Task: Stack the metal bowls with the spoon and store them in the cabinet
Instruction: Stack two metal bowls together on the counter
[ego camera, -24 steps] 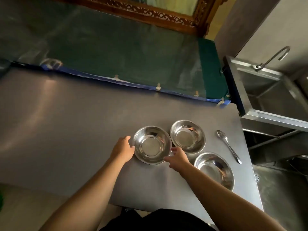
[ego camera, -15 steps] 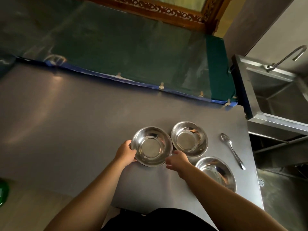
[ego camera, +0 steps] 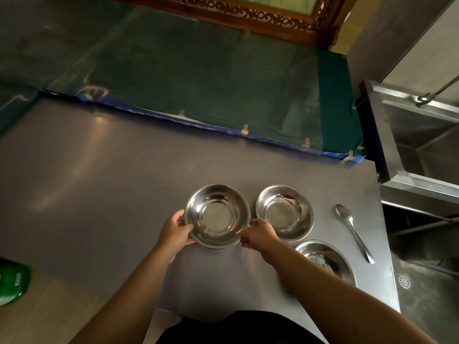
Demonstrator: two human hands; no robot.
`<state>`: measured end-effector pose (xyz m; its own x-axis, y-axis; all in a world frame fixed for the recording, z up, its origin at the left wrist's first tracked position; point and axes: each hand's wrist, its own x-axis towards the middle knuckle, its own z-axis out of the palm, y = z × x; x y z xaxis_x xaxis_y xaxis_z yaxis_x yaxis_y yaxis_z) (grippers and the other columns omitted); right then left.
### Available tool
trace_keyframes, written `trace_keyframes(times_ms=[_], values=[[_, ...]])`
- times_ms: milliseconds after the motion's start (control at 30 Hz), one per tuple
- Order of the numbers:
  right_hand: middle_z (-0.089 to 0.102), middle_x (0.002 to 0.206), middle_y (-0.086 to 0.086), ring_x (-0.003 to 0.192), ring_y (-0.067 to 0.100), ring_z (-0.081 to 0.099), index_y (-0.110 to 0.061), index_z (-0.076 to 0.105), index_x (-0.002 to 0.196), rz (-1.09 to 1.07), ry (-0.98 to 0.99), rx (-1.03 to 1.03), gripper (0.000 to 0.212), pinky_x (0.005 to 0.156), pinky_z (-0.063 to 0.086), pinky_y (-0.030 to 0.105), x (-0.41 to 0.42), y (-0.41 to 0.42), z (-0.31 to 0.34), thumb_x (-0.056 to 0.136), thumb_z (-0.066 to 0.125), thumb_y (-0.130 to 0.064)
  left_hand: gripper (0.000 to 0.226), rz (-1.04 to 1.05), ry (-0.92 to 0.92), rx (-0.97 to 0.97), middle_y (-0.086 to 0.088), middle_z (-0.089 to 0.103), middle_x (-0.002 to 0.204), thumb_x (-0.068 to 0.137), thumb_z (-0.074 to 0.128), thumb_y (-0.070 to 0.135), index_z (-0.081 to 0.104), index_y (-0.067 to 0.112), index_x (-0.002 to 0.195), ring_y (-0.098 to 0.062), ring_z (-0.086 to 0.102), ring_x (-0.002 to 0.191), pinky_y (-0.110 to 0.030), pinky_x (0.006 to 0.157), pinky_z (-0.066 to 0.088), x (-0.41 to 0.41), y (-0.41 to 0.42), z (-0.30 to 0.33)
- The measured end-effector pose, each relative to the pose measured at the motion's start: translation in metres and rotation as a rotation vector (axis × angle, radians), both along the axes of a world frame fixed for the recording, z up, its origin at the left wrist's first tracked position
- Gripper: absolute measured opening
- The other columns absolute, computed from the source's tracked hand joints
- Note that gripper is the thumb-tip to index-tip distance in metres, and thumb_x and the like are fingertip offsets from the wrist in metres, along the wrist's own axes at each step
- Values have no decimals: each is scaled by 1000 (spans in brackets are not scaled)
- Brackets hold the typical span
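Three shiny metal bowls are on the grey steel table [ego camera: 99, 182]. The left bowl [ego camera: 217, 216] is gripped at its rim on both sides: my left hand [ego camera: 175, 230] holds its left edge and my right hand [ego camera: 259, 233] holds its right edge. It looks slightly lifted and tilted toward me. A second bowl [ego camera: 284, 212] stands just to its right. The third bowl [ego camera: 327, 261] lies nearer me, partly hidden by my right forearm. A metal spoon [ego camera: 354, 232] lies on the table at the right, bowl end away from me.
A steel sink [ego camera: 422, 145] with a tap stands to the right of the table. Beyond the table's far edge lies a green surface [ego camera: 198, 75] under clear plastic. A green object [ego camera: 13, 281] sits on the floor at the left. A floor drain [ego camera: 404, 281] is at the lower right.
Both hands have closed on the rim of the left bowl, which has risen slightly off the table. The camera has moved nearer.
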<state>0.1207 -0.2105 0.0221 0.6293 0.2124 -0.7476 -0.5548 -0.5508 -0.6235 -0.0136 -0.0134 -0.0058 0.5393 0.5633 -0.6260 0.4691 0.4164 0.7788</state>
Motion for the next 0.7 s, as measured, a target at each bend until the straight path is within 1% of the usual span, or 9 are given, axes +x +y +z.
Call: trace_keyframes(times_ms=[100,200,267,367,433,500,533,633,700], values=[[69,81,16,65,21,64,-4,59,127,-22,-34,12,53,64,61,34,12,1,9,76,73,3,38,16,-50,-5,3,78,89,90,65,-1,62,32,108,-17,78,80,-32,59,62,9,-2,9],[69,74,13,58,20,62,-5,61,124,-65,-70,15,50,56,58,30,27,-7,20,75,72,3,37,1,-94,5,1,78,92,91,66,1,62,36,102,-19,78,82,-32,60,62,28,-13,20],[68,70,12,55,21,62,-7,64,120,-81,-102,-13,47,54,56,30,39,-17,27,75,73,1,37,-21,-118,1,-2,77,96,92,64,-1,62,34,104,-21,78,83,-31,60,62,43,-23,24],[66,69,11,56,23,60,-5,65,119,-141,-116,-15,46,54,56,34,57,-39,35,75,74,4,38,-71,-131,-10,-4,75,98,92,62,-4,60,31,108,-22,77,83,-32,61,62,68,-41,28],[70,76,15,64,26,63,-4,65,121,-165,-122,-16,45,67,61,42,67,-58,38,77,75,2,40,-113,-129,-12,-5,74,99,92,63,-5,58,29,113,-21,77,82,-31,61,62,86,-55,29],[73,89,21,73,29,66,-3,62,124,-200,-120,-11,45,78,61,47,75,-76,39,80,74,-1,44,-163,-118,3,-6,73,101,91,64,-4,56,29,119,-23,76,85,-32,62,62,102,-69,28],[71,90,21,73,29,65,-2,62,124,-215,-125,-14,44,80,61,48,78,-85,39,82,73,-3,46,-192,-109,12,-7,73,102,90,64,-3,55,28,123,-24,75,87,-32,63,62,110,-75,26],[64,81,19,70,29,62,4,65,115,-225,-145,-60,34,80,61,51,87,-106,39,83,71,-7,46,-282,-68,71,-10,70,105,89,66,-1,57,18,130,-27,73,91,-35,68,62,128,-92,20],[67,82,21,70,29,63,2,66,112,-226,-148,-72,31,82,61,51,92,-118,38,84,71,-10,47,-347,-28,137,-8,69,105,88,69,3,59,16,132,-26,71,93,-40,76,63,137,-101,16]])
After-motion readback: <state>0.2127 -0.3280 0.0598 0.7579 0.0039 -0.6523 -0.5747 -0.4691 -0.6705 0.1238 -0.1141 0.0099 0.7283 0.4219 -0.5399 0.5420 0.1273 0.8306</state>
